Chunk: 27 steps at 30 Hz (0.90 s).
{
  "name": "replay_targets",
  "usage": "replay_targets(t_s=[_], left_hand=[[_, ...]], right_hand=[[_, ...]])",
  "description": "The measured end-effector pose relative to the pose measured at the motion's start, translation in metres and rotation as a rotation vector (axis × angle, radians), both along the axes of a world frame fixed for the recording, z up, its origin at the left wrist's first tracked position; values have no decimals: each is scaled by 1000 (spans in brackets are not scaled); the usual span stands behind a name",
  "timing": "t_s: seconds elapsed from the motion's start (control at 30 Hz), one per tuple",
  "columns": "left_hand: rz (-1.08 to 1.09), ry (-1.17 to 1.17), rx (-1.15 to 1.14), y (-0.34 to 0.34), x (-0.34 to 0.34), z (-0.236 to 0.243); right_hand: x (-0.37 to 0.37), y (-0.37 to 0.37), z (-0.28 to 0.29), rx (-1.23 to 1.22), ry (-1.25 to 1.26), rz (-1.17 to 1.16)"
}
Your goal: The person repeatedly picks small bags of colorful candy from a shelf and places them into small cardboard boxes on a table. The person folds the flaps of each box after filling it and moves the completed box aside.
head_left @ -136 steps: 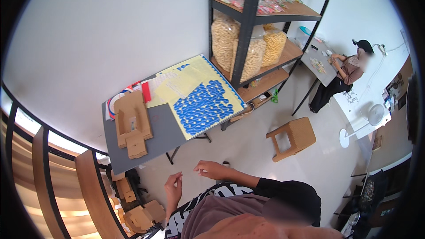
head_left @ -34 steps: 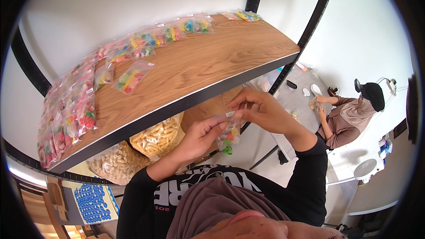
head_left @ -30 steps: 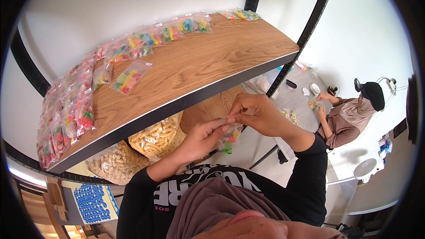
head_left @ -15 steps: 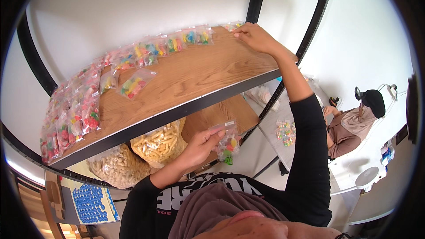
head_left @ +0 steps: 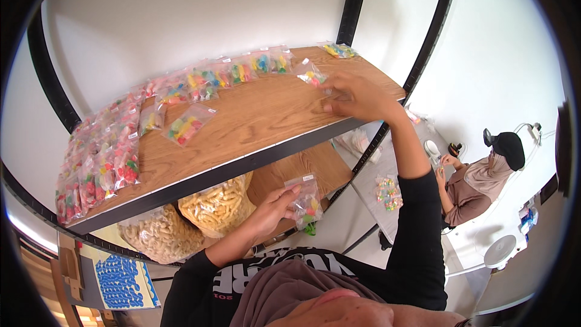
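In front of me my left hand [head_left: 272,209] pinches the edge of a small clear zip bag of colourful gummy candies [head_left: 307,203], held below the shelf's front edge. My right hand [head_left: 361,98], blurred by motion, is over the right part of the wooden shelf [head_left: 242,112]. Its thumb and fingers are apart, and the fingertips reach the edge of another candy bag [head_left: 311,75] lying there. A further candy bag [head_left: 339,50] lies in the far right corner.
Candy bags line the back of the shelf, with a dense pile [head_left: 103,154] on the left. A loose bag [head_left: 187,124] lies nearer. Below are large bags of pale snacks [head_left: 218,206]. Black posts [head_left: 354,6] frame the shelf. A co-worker [head_left: 484,175] sits by a table [head_left: 378,172] at right.
My right hand has moved from the far right corner towards me, and a candy bag now lies apart by its fingertips. My left hand keeps its bag, now turned more upright.
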<state>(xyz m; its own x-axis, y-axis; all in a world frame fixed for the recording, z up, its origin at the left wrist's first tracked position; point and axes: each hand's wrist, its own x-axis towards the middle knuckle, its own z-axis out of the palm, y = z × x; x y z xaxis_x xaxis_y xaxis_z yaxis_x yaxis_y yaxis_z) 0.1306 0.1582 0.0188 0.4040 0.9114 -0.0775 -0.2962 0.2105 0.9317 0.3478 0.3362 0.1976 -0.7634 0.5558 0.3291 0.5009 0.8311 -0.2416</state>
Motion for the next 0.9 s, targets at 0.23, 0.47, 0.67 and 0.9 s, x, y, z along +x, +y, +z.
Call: replay_targets(t_s=[0.23, 0.47, 0.67, 0.9], left_hand=[[-17, -196, -31, 6, 12, -1], [8, -337, 57, 1, 17, -11], [-40, -84, 52, -7, 16, -12], [-36, 157, 262, -16, 13, -20]], right_hand=[[9, -107, -42, 282, 250, 86], [1, -173, -104, 342, 166, 87], [10, -181, -122, 11, 471, -72], [-2, -170, -136, -696, 775, -258]])
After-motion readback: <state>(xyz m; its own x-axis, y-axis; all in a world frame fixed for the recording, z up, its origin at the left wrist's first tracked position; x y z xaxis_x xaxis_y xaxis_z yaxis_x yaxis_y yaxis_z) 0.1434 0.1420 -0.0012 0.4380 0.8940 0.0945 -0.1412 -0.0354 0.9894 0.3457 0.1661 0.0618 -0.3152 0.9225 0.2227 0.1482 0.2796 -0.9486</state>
